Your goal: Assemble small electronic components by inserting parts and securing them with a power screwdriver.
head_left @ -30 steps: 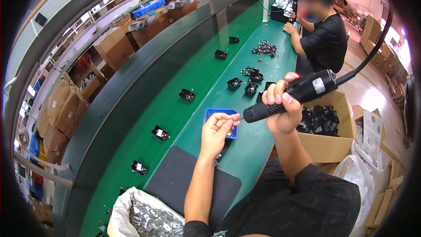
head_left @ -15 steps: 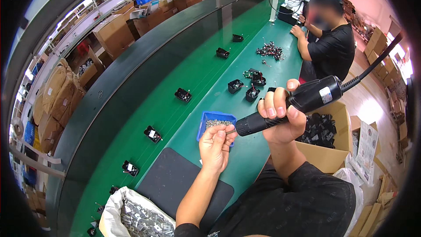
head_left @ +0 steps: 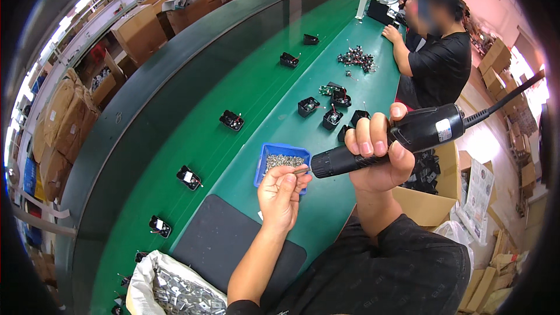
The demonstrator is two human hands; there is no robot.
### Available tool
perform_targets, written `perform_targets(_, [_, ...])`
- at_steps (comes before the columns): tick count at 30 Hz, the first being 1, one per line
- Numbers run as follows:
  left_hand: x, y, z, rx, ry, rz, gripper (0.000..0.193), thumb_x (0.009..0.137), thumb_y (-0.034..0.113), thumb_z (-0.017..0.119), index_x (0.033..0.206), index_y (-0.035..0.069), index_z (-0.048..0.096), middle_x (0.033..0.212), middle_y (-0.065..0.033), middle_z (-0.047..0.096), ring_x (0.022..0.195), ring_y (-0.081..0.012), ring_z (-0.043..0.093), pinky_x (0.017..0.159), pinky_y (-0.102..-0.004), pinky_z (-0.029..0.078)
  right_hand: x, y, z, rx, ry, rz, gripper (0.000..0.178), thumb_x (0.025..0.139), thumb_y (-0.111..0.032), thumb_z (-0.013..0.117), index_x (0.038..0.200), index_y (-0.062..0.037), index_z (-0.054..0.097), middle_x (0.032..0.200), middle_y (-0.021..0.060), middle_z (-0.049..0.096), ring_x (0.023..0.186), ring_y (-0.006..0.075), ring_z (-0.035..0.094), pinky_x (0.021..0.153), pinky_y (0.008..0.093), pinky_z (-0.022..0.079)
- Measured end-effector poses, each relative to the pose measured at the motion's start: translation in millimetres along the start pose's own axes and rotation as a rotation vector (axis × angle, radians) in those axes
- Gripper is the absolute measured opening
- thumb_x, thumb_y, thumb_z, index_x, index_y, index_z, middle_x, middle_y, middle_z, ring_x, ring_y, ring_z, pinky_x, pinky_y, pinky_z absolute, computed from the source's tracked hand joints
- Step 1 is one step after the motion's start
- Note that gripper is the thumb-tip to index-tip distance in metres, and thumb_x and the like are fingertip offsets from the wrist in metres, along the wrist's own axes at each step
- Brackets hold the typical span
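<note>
My right hand [head_left: 379, 151] is wrapped around a black electric screwdriver [head_left: 429, 128], held nearly level with its nose toward the left and its cord running off to the upper right. At that nose, my left hand [head_left: 283, 195] pinches a thin metal bit [head_left: 301, 170] between thumb and fingertips. Whether the bit is seated in the nose is too small to tell. Just behind the left fingers stands a blue bin [head_left: 261, 160] holding many small metal screws [head_left: 284, 161], partly covered by the hand.
Black housings with wires [head_left: 308, 106] sit on the green bench, more [head_left: 232, 121] on the green conveyor. A dark mat [head_left: 227, 245] lies near me, beside a white sack [head_left: 140, 283] of metal plates. A carton [head_left: 429, 207] of black parts stands right. A co-worker [head_left: 440, 52] sits farther along.
The view has shifted slightly, and more of the screw bin shows past my left hand. Both hands keep their grips, and the screwdriver sits a little more level.
</note>
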State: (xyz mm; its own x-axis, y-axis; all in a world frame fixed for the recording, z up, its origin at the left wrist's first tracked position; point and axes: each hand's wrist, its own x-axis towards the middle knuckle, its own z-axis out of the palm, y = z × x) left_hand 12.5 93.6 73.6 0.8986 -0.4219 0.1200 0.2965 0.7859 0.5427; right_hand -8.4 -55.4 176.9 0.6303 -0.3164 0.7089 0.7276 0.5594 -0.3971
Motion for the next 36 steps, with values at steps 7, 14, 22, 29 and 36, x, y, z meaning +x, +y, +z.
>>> perform_targets(7, [5.3,-1.2,-6.4,0.112,0.012,-0.012,0.012,0.093,0.003,0.056,0.105,0.002,0.058,0.109,-0.0199,0.065,0.090,-0.0237,0.067,0.080,-0.0323,0.053,7.3,5.4,-15.3,0.008,-0.044,0.079,0.038,0.085,-0.019,0.060,0.118,-0.0122,0.042,0.073,-0.0009,0.048,0.069,0.0135,0.049,0.065,0.0292,0.041])
perform_targets(14, [0.6,-12.7,-14.7,0.078,0.090,0.012,0.015,0.091,-0.003,0.054,0.105,0.000,0.057,0.109,-0.0211,0.065,0.093,-0.0254,0.067,0.083,-0.0361,0.053,12.2,17.4,-31.6,0.096,-0.095,0.159,0.041,0.082,-0.019,0.065,0.115,-0.0137,0.042,0.070,-0.0020,0.052,0.066,0.0135,0.052,0.060,0.0275,0.041])
perform_targets(22, [-0.5,-25.5,-26.1,-0.089,0.002,0.013,0.018,0.090,-0.007,0.054,0.105,0.001,0.058,0.111,-0.0198,0.065,0.100,-0.0290,0.065,0.088,-0.0439,0.053,21.7,17.7,-45.6,0.070,-0.142,0.161,0.037,0.080,-0.018,0.067,0.111,-0.0143,0.045,0.068,-0.0026,0.058,0.062,0.0126,0.059,0.052,0.0246,0.047])
perform_targets(29, [-0.3,-24.8,-25.8,-0.054,0.006,-0.059,0.020,0.091,-0.005,0.053,0.110,-0.001,0.058,0.112,-0.0186,0.065,0.098,-0.0258,0.066,0.085,-0.0367,0.053,20.9,23.3,-45.5,0.094,-0.152,0.156,0.036,0.080,-0.016,0.067,0.109,-0.0144,0.047,0.066,-0.0029,0.059,0.060,0.0119,0.060,0.051,0.0236,0.048])
perform_targets(36, [-8.8,-14.4,-30.0,0.224,-0.028,-0.053,0.021,0.094,0.000,0.052,0.114,-0.004,0.056,0.112,-0.0203,0.064,0.100,-0.0254,0.065,0.089,-0.0375,0.052,18.9,28.8,-44.1,0.101,-0.204,0.188,0.036,0.079,-0.016,0.068,0.109,-0.0142,0.048,0.067,-0.0028,0.060,0.060,0.0115,0.061,0.050,0.0229,0.047])
